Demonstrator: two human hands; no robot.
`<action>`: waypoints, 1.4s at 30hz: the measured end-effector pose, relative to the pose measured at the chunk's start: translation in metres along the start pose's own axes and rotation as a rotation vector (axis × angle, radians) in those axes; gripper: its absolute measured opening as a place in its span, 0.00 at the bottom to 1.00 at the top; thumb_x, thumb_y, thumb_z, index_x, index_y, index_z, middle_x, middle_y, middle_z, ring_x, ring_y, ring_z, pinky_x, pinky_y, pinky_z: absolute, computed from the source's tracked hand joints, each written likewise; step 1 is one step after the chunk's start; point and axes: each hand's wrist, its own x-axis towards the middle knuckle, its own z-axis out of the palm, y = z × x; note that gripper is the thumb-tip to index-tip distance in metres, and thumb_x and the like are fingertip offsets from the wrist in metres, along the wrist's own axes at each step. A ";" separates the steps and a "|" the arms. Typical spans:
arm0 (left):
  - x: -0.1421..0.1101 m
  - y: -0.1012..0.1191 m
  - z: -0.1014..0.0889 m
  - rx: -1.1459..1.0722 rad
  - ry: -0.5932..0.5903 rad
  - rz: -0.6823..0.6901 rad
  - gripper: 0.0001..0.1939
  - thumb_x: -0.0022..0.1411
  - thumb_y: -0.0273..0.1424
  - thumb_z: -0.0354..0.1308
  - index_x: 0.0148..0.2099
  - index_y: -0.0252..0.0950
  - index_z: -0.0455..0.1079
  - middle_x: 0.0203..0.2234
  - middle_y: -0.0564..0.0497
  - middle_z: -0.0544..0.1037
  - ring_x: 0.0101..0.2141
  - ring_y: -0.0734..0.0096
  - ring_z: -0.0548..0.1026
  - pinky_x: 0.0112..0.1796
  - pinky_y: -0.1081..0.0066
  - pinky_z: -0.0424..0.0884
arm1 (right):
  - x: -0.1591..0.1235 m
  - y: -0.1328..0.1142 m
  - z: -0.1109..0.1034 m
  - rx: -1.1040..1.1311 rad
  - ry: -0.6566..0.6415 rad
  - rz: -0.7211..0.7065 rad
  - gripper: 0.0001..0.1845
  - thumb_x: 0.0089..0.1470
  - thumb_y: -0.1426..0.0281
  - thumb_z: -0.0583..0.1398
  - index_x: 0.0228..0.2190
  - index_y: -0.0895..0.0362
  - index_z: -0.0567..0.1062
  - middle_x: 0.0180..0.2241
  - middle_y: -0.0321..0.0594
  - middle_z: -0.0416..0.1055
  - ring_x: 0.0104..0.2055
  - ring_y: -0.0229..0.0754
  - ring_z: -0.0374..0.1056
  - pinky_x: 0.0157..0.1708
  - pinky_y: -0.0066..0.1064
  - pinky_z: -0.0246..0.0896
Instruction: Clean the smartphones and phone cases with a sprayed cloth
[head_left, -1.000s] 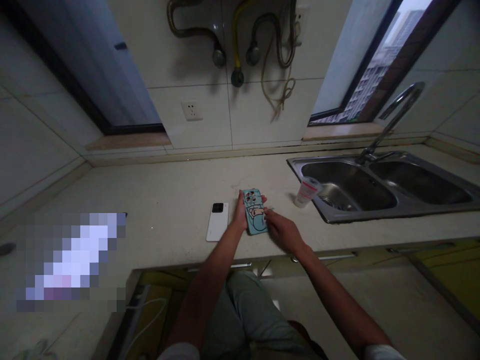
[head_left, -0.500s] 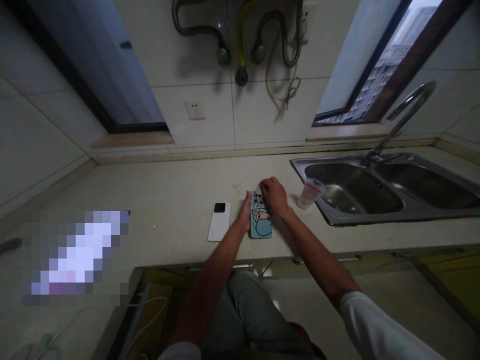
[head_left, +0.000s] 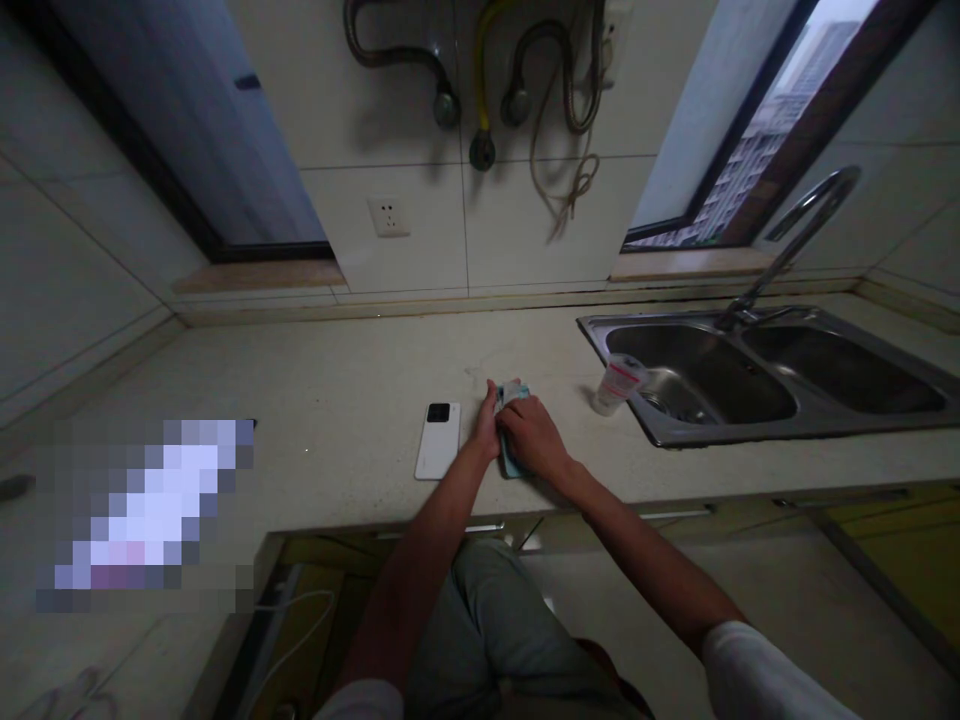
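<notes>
A teal phone case (head_left: 511,466) with a cartoon print lies on the counter, mostly covered by my hands. My left hand (head_left: 487,427) grips its left edge, thumb pointing up along the side. My right hand (head_left: 531,430) lies across the case's middle with fingers curled down onto it; what they hold, if anything, is hidden. A small pale patch (head_left: 513,390) shows at the top of the case, too blurred to name. Just left of my left hand, a white phone (head_left: 439,442) rests back side up, its black camera block at the top.
To the right, a clear plastic cup (head_left: 619,384) with red marks stands tilted-looking beside the steel double sink (head_left: 660,436) and its faucet (head_left: 814,215). A pixelated bright object (head_left: 161,490) lies at left. Hoses (head_left: 397,55) and a socket (head_left: 388,217) are on the wall.
My right hand has moved from the case's top right corner down and left over its middle, covering the cartoon print. My left hand keeps its grip on the left edge.
</notes>
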 end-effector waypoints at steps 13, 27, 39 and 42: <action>-0.008 0.004 0.014 -0.006 0.091 0.015 0.29 0.69 0.51 0.44 0.55 0.33 0.70 0.39 0.41 0.81 0.40 0.58 0.81 0.44 0.57 0.76 | -0.020 0.000 -0.012 -0.059 -0.127 0.147 0.08 0.60 0.77 0.56 0.38 0.61 0.75 0.38 0.50 0.73 0.39 0.48 0.65 0.37 0.35 0.52; -0.011 0.009 0.011 -0.055 0.092 0.000 0.28 0.69 0.52 0.42 0.51 0.37 0.72 0.33 0.42 0.81 0.35 0.60 0.81 0.38 0.56 0.78 | -0.069 -0.016 -0.010 -0.026 -0.257 0.086 0.10 0.64 0.66 0.57 0.36 0.58 0.75 0.35 0.44 0.75 0.37 0.44 0.69 0.35 0.33 0.54; -0.010 0.008 0.008 -0.059 0.077 -0.013 0.28 0.68 0.53 0.44 0.49 0.35 0.72 0.33 0.42 0.81 0.36 0.59 0.81 0.39 0.55 0.78 | -0.060 -0.025 -0.013 -0.012 -0.082 0.142 0.10 0.55 0.72 0.64 0.40 0.59 0.72 0.40 0.48 0.72 0.40 0.48 0.65 0.36 0.33 0.57; -0.007 0.007 0.005 -0.062 0.096 -0.017 0.29 0.68 0.53 0.43 0.49 0.35 0.73 0.33 0.41 0.81 0.35 0.59 0.81 0.39 0.54 0.78 | -0.054 -0.027 -0.010 0.011 -0.065 0.014 0.10 0.58 0.73 0.61 0.43 0.58 0.73 0.41 0.48 0.72 0.40 0.46 0.65 0.37 0.33 0.57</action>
